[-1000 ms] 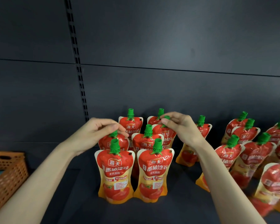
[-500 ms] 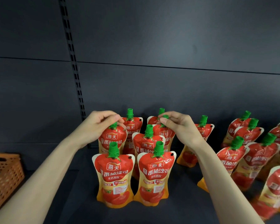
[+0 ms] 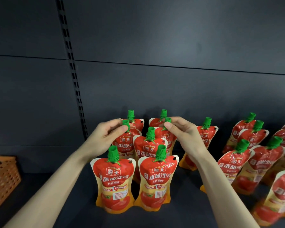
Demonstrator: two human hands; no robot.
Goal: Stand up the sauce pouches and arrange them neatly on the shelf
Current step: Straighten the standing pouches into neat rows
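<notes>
Several red tomato sauce pouches with green caps stand upright on the dark shelf. In the middle group, two front pouches stand side by side, one pouch behind them. My left hand pinches the green cap of the second-row left pouch. My right hand pinches the cap of the second-row right pouch. Two more pouches stand at the back. My right hand partly hides another pouch.
A further group of standing pouches fills the right side of the shelf. An orange perforated basket sits at the left edge. The dark back wall carries a slotted upright rail.
Both hands stay on the two second-row caps. The left pouch has come up and forward a little, so more of its front shows. The view has shifted slightly.
</notes>
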